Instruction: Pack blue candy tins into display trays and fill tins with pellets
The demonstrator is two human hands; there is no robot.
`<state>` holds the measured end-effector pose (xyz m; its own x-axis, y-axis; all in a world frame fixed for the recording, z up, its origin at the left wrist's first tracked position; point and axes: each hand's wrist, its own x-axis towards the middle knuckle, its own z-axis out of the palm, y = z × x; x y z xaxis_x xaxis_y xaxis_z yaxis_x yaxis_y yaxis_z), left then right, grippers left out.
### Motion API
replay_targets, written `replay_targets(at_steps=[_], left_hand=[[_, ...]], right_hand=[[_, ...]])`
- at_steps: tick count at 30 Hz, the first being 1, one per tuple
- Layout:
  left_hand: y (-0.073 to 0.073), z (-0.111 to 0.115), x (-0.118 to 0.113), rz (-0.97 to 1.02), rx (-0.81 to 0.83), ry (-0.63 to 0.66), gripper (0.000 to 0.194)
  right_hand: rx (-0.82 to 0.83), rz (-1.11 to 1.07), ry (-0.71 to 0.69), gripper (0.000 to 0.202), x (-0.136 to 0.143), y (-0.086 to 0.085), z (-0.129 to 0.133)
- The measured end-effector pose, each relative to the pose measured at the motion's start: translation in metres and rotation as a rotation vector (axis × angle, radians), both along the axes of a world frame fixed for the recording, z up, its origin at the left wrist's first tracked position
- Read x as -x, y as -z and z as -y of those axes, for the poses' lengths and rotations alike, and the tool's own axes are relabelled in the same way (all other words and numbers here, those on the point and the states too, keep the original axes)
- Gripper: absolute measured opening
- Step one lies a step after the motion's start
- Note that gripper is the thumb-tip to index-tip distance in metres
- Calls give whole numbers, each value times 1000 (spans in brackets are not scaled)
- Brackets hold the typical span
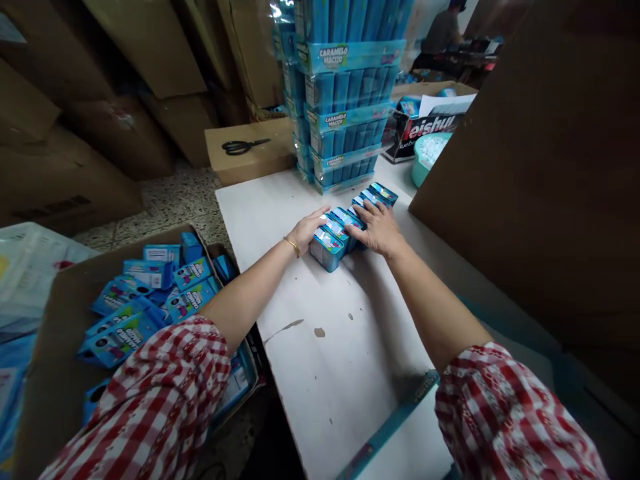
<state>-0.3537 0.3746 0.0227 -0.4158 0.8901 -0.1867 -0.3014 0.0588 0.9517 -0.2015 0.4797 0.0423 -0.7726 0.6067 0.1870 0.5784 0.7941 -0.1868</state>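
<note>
On the white table, several small blue boxes stand side by side in a slanting row. My left hand grips the near end of the row from its left side, fingers over the box tops. My right hand lies across the right side of the row with its fingers spread, touching the boxes near the middle and far part. Just behind the row rises a tall stack of blue display trays full of upright boxes, wrapped in clear plastic.
Loose blue boxes fill a carton at the left. Scissors lie on a brown box behind. A large cardboard panel borders the right, near a green bowl. A blue-edged tray is at the front. A person sits far back.
</note>
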Motion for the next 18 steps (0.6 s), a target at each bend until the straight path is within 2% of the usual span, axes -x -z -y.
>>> replay_targets(at_steps=[3, 5, 7, 9, 12, 14, 16, 18], left_hand=[[4, 19, -26, 47, -9, -116, 58], [6, 31, -38, 91, -24, -130, 60], [7, 36, -40, 125, -29, -109, 59], [9, 30, -30, 112, -26, -91, 58], [12, 1, -6, 42, -31, -33, 61], [14, -27, 7, 22, -44, 55, 60], [16, -57, 11, 26, -56, 116, 57], [18, -81, 7, 63, -76, 128, 56]], right_hand=[[-2, 23, -127, 74, -9, -3, -2], [16, 24, -203, 76, -15, -3, -5], [59, 11, -253, 77, -19, -2, -10], [117, -42, -275, 79, -23, 1, -15], [184, -294, -221, 82, -29, 10, -21], [233, -539, -94, 80, -33, 20, -23], [308, -741, 52, 74, -33, 34, -25], [366, -845, 132, 69, -28, 49, -27]])
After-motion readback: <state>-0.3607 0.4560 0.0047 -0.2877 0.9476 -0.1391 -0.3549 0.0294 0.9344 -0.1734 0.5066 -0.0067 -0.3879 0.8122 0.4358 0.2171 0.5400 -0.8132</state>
